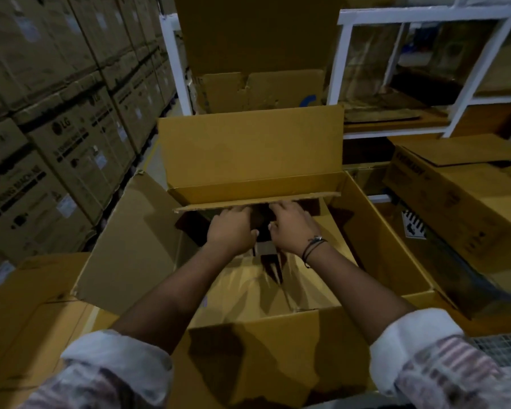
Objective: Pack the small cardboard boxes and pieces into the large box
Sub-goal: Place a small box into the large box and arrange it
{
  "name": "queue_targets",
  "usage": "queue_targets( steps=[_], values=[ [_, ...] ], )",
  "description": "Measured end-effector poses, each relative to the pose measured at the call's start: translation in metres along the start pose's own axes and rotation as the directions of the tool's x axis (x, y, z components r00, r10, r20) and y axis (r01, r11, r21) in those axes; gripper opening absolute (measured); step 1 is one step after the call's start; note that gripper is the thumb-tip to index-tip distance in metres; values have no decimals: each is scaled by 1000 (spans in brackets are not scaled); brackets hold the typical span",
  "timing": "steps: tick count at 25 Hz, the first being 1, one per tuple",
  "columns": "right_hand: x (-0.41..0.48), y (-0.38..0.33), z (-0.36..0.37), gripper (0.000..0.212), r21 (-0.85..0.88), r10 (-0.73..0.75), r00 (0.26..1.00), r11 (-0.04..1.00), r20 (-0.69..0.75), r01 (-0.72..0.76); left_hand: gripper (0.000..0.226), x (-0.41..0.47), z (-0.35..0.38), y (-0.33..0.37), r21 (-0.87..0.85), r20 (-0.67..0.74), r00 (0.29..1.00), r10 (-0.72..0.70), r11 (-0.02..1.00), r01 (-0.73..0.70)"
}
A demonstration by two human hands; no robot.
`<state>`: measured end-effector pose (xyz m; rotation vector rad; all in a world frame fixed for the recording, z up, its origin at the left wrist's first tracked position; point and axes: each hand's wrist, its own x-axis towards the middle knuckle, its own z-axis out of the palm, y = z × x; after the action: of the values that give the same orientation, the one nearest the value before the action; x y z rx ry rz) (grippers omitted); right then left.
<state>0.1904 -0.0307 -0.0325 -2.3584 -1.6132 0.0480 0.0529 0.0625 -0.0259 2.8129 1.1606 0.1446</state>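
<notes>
Left hand (232, 228), right hand (292, 228) inside large box (375, 240) — fingers curled, seemingly gripping cardboard piece (213, 205) at twelve o'clock

Fingertips of the left hand (232, 228) and right hand (289, 228) are hidden under a flat brown cardboard sheet (257, 202), and the dark object (262, 222) between them is too shadowed to identify.

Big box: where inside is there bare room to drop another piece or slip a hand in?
Open: the near half of the big box, flat cardboard floor between the forearms and the near wall. A strip beside the right hand, along the right wall, looks free. Crowded: the far end, where the smaller box and the left hand sit.
</notes>
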Motion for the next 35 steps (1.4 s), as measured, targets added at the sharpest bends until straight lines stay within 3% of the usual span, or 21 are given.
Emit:
queue_targets(
  steps=[5,12,21,26,30,35],
  values=[
    [44,13,-15,61,-92,-12,999,996,43,16,66,42,-16,2,29,20,999,-26,999,26],
    [114,57,-27,71,-162,38,985,987,170,-10,60,91,-5,20,-57,74,993,-89,994,93],
    [153,93,-15,61,-162,-44,978,984,204,78,62,100,20,34,-114,64,983,-170,978,176],
    [143,93,-12,56,-164,-58,989,983,136,80,59,93,29,38,-167,91,978,-190,965,203],
    [122,86,-9,53,-146,-44,996,988,74,55,49,77,34,48,-260,196,960,-200,933,247],
    [88,80,0,52,-156,-46,995,986,83,59,36,58,41,64,-234,384,904,-188,927,293]
  ],
)
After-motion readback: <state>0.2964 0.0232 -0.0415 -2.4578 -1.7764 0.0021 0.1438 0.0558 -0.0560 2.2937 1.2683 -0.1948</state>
